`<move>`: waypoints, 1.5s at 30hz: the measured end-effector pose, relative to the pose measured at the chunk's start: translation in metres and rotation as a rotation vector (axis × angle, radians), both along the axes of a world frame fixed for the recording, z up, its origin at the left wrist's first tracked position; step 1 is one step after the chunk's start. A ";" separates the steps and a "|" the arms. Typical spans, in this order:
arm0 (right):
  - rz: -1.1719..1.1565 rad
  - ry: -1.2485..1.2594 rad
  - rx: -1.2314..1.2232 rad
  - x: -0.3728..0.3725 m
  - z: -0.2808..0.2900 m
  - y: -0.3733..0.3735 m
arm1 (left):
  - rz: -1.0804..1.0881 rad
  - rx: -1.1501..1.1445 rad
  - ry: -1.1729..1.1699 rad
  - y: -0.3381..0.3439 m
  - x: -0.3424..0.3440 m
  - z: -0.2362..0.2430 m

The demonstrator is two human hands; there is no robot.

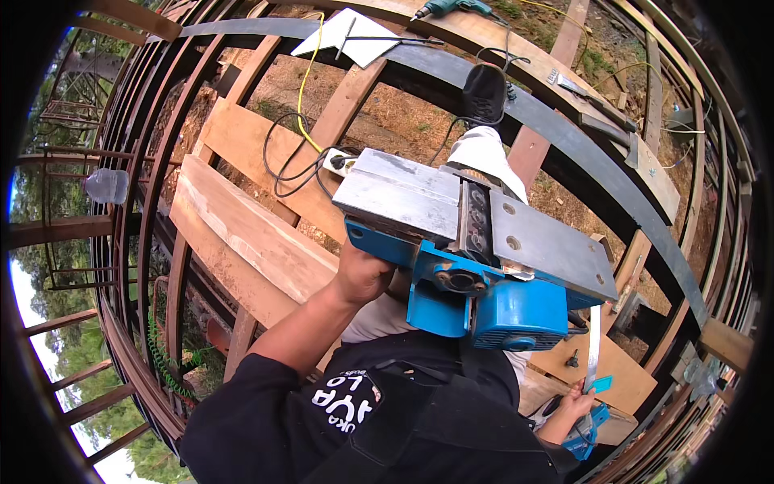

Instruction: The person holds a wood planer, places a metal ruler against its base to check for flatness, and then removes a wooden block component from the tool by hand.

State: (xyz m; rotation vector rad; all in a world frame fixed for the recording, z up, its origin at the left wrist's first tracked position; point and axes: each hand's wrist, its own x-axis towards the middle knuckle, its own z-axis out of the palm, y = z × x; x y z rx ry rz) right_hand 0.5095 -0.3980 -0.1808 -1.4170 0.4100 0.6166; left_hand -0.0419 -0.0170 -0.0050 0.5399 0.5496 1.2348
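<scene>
A blue electric hand planer (524, 310) is turned over in front of me, its grey metal sole (403, 194) and cutter slot facing up. My left hand (363, 270) is closed around its left part, with most fingers hidden beneath. Low on the right, my right hand (574, 402) pinches a thin, straight silver strip (595, 343) like a ruler, with a teal piece (603, 384) beside the fingers. Below that hand lies another blue tool (584, 440), mostly covered.
Planks (250, 234) lie across dark beams on the left. A curved grey metal band (613, 194) arcs behind. An extension socket (339, 161) with cables sits near the planer. Beyond are a green drill (451, 8), a hammer (609, 129) and a white board (347, 39). My shoe (484, 93) rests ahead.
</scene>
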 end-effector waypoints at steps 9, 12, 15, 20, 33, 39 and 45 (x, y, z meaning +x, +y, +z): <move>-0.075 -0.131 -0.028 0.012 0.007 0.010 | -0.031 0.147 0.525 -0.001 0.000 0.005; -0.039 -0.169 0.005 -0.006 0.021 0.050 | 0.049 0.137 0.496 -0.008 0.004 -0.001; -0.013 -0.152 -0.006 -0.018 0.030 0.065 | 0.029 0.167 0.462 -0.005 -0.003 -0.006; -0.019 -0.114 -0.036 -0.027 0.031 0.077 | -0.156 -0.022 0.316 -0.012 -0.014 -0.011; -0.051 -0.008 -0.111 -0.047 0.022 0.045 | -0.285 -0.266 -0.049 -0.002 -0.020 -0.008; -0.400 0.045 -0.082 -0.065 -0.018 0.071 | -0.123 -0.184 0.039 0.015 -0.024 -0.024; -0.438 0.083 -0.222 -0.092 -0.029 0.053 | -0.174 -0.111 0.095 0.039 0.005 -0.022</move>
